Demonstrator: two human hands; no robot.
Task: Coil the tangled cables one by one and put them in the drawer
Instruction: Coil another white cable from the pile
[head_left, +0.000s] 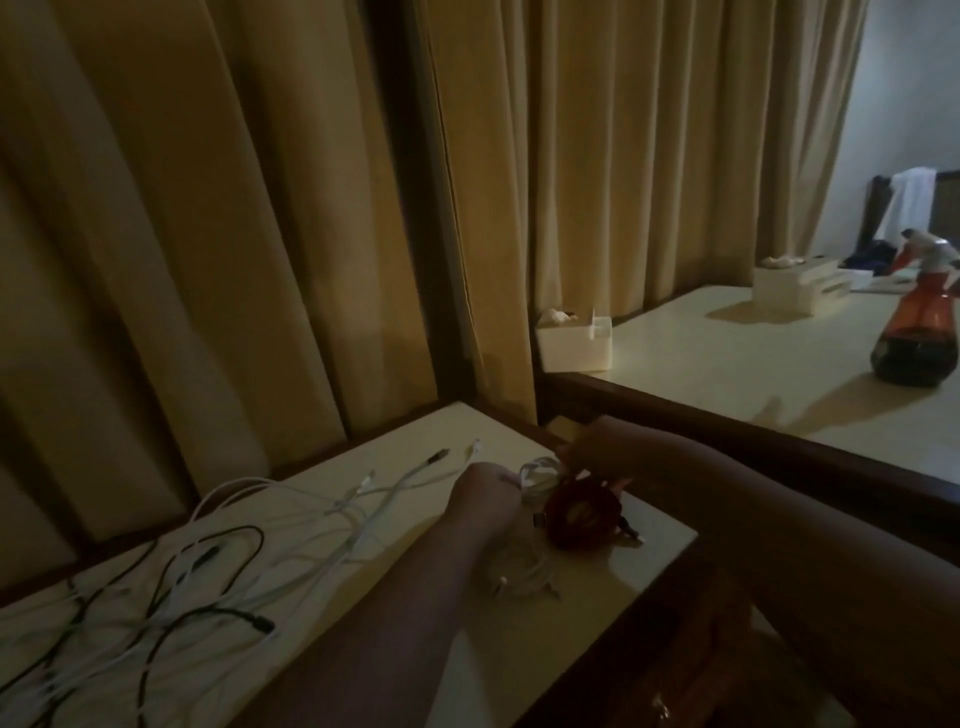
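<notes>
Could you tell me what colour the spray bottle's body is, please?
The spray bottle is amber-orange, darker at its base; head view.

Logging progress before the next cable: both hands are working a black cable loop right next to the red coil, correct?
Not quite. The head view shows the loop held between the left hand and right hand is white, not black. It does sit right next to the red coil.

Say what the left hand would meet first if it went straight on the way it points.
Likely the white coil just ahead of the left hand, then the right hand; depth is unclear.
</notes>
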